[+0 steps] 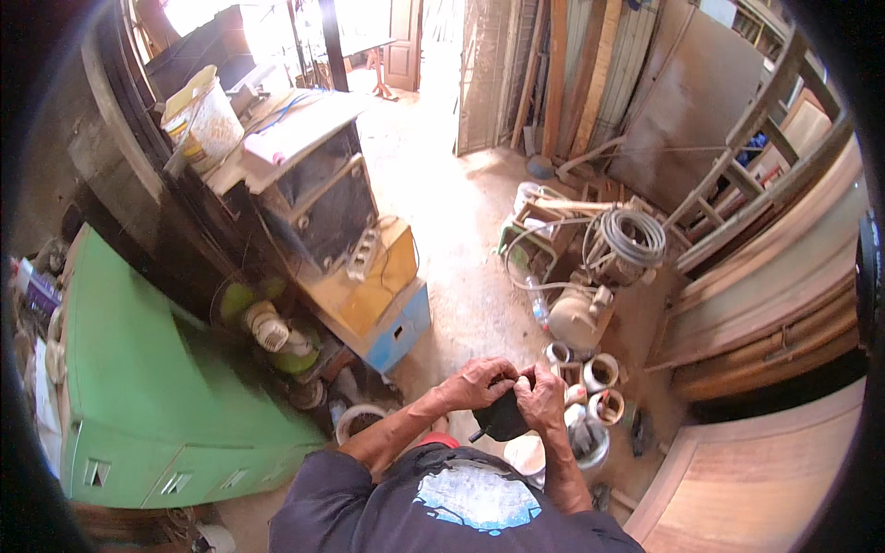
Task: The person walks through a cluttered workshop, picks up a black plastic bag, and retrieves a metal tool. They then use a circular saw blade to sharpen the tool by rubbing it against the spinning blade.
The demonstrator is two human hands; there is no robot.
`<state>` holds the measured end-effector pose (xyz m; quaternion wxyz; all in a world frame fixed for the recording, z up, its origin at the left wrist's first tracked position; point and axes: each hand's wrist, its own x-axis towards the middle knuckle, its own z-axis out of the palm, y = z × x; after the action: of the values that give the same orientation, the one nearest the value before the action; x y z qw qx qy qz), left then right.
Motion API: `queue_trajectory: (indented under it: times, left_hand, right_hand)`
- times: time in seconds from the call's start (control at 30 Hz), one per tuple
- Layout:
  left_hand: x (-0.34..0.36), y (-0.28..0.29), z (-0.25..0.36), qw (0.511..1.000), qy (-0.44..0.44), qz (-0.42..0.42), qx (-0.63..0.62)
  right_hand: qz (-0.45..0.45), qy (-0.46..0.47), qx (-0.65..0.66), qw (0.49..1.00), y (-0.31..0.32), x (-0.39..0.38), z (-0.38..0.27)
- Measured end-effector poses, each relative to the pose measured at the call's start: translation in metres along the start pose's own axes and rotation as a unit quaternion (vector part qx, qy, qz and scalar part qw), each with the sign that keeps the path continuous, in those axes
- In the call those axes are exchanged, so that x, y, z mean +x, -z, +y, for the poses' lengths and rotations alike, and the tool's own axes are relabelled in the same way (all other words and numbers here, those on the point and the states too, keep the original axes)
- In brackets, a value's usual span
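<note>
We pinch the upper edge of a black item (501, 419) between our left hand (481, 382) and right hand (541, 394); right of these stand open tubs (588, 373), and farther ahead, a coiled hose (651, 241).

The left hand (481, 383) and right hand (542, 400) hide the top of the black thing (501, 422); what they pinch is too small to tell. The lower edge cuts off a wooden panel (751, 475).

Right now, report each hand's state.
Left hand: closed, holding a black object, exact kind unclear.
Right hand: closed, gripping the same object.
</note>
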<state>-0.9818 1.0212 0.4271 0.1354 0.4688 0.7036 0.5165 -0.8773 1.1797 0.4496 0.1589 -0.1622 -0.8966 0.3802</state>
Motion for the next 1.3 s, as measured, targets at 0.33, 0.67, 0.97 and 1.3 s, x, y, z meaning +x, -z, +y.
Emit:
queue_trajectory:
  times: [0.33, 0.67, 0.97, 1.3]
  left_hand:
    - [0.181, 0.092, -0.079, 0.989, -0.065, -0.019, 0.128]
    - [0.339, 0.144, -0.201, 0.985, -0.059, 0.018, 0.163]
    - [0.461, 0.224, -0.289, 0.974, 0.041, 0.212, 0.071]
    - [0.572, 0.416, -0.383, 0.966, -0.018, 0.194, 0.17]
  right_hand:
    - [-0.021, -0.05, 0.084, 0.995, -0.011, 0.205, 0.01]
    - [-0.154, -0.01, -0.013, 0.988, -0.059, 0.425, 0.076]
    - [-0.124, 0.137, 0.064, 0.981, -0.133, 0.652, 0.123]
    - [-0.232, 0.098, 0.094, 0.963, -0.204, 0.869, 0.0]
